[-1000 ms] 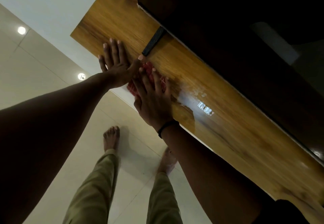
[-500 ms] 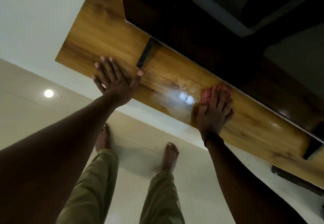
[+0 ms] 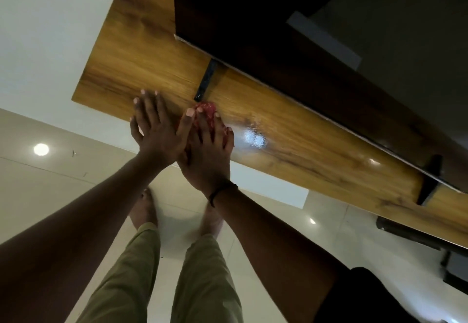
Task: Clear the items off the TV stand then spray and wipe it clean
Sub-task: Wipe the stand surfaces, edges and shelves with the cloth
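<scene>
Two big things are filling the view: the long wooden TV stand [image 3: 316,160], running from upper left down to the right, and the dark TV [image 3: 266,31], sitting along its back side. Pale shiny floor tiles [image 3: 50,196] are showing below the stand, with the person's legs in green trousers [image 3: 126,279] standing on them. The left hand [image 3: 157,133] is lying flat on the wood with its fingers straight and spread wide, holding nothing. The right hand [image 3: 206,155] is lying just beside it, touching it at the thumb side, and its straight fingers are pressing down flat on a red cloth [image 3: 206,108]. The cloth is sitting under those fingers, and only a bit of it is peeking out past the fingertips. Both wrists are hanging over the front edge of the stand. Some bare wood is lying to the left of the left hand, up to the stand's end. A long, shiny strip of bare wood is stretching to the right, between the TV and the front edge. One black TV foot [image 3: 206,81] is sitting right behind the cloth, almost touching it, and another black foot [image 3: 430,183] is sitting far off to the right. A thin dark band [image 3: 221,192] is circling the right wrist.
</scene>
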`<state>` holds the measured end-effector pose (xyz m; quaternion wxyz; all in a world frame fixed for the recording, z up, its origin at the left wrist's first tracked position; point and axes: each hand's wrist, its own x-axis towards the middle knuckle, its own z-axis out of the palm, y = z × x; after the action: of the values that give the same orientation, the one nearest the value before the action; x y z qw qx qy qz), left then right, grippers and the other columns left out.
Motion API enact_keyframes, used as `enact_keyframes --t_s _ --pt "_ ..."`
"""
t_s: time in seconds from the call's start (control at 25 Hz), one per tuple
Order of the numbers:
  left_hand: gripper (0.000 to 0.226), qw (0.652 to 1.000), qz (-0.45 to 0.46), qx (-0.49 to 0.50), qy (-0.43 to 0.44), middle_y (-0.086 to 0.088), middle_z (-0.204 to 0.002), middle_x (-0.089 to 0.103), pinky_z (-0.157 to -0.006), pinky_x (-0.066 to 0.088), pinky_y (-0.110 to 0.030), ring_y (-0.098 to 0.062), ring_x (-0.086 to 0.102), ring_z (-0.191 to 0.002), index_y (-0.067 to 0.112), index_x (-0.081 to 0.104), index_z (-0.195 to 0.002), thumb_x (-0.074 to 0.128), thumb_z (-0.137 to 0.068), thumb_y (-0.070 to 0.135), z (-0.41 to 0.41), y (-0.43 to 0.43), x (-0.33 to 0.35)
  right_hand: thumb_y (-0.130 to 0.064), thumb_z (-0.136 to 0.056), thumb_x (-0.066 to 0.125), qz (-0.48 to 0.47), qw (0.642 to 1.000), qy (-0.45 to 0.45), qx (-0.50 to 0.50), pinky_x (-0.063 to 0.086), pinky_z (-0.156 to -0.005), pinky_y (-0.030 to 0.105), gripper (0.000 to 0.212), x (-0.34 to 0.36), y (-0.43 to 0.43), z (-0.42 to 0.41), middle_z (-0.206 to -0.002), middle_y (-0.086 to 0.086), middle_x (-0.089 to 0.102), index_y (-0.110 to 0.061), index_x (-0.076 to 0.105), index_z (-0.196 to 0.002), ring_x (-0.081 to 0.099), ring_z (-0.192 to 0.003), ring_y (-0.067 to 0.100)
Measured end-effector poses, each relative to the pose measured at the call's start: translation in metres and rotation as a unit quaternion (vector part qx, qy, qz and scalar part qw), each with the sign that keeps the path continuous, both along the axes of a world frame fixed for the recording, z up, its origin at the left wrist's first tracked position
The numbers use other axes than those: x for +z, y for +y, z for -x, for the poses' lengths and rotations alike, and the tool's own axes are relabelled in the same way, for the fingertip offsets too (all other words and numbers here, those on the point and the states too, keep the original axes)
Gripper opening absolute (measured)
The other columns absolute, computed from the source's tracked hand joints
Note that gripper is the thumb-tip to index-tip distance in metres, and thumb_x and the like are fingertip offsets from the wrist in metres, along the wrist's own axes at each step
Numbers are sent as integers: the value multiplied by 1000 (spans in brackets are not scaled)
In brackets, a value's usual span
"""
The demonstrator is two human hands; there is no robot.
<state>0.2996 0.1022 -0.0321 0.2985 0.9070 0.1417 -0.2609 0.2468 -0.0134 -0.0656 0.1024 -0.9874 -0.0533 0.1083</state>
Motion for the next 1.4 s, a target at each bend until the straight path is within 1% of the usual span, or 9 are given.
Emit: enact_keyframes --t_s 0.12,0.24,0.4,0.6,0.76,0.92,1.04,1.16,1.4 --pt "93 994 -26 -55 -88 -10 -172 3 -124 7 -55 -31 2 -158 13 17 -162 14 -94 77 11 41 3 -31 -95 52 -53 992 -5 116 29 -116 59 61 7 -32 4 -166 5 35 -21 45 -155 24 -155 33" --pt "92 985 -96 -65 -130 -13 -172 2 -125 3 -56 -33 0 -159 8 15 -162 25 -97 74 -6 78 -3 -16 -93 51 -152 978 -34 138 42 -109 54 47 18 -53 -4 -150 5 57 -17 66 -137 40 -143 28" --pt "107 994 -99 -13 -51 -12 -172 -12 -125 -7 -58 -32 -13 -158 12 -4 -164 23 -89 83 -46 95 -17 -17 -98 43 -160 976 -145 37 33 -117 57 49 20 -42 -64 -155 9 50 -16 56 -145 36 -148 29" --pt "117 996 -79 -35 27 -3 -168 -28 -122 -16 -54 -27 -27 -154 20 -19 -161 12 -78 96 -57 101 -30 -25 -95 24 -73 994 -35 -73 17 -127 59 68 11 -7 -86 -170 10 24 -8 28 -161 18 -158 33" --pt "118 994 -45 -55 89 -1 -163 -39 -121 -18 -54 -25 -36 -151 22 -29 -157 10 -75 98 -65 108 -19 -19 -99 43 -4 997 49 52 16 -126 60 71 22 3 -17 -173 5 15 -13 19 -164 9 -159 33" --pt "121 993 -44 -54 99 1 -161 -42 -121 -20 -52 -24 -39 -149 23 -30 -156 9 -71 101 -64 106 -13 -16 -98 60 -40 994 84 64 29 -123 58 66 36 15 6 -166 7 35 -11 35 -159 28 -154 34" --pt "129 992 -38 -62 99 2 -161 -43 -119 -22 -50 -24 -40 -148 24 -32 -155 0 -61 105 -65 106 -15 -19 -99 51 -78 988 -21 131 43 -111 52 48 38 31 -42 -152 9 54 -9 55 -146 47 -141 34" --pt "126 992 -24 -59 107 1 -161 -43 -119 -22 -51 -24 -40 -148 24 -32 -155 -3 -62 104 -68 109 -15 -25 -102 47 -36 994 -59 84 31 -119 51 54 36 48 -94 -160 11 44 -10 46 -153 37 -148 37" --pt "107 996 -15 -45 82 -5 -165 -34 -121 -18 -54 -28 -32 -152 19 -25 -159 10 -83 85 -66 107 -15 -48 -103 29 29 992 90 -84 -4 -127 60 75 32 105 -93 -173 15 4 -9 13 -165 -3 -157 46"
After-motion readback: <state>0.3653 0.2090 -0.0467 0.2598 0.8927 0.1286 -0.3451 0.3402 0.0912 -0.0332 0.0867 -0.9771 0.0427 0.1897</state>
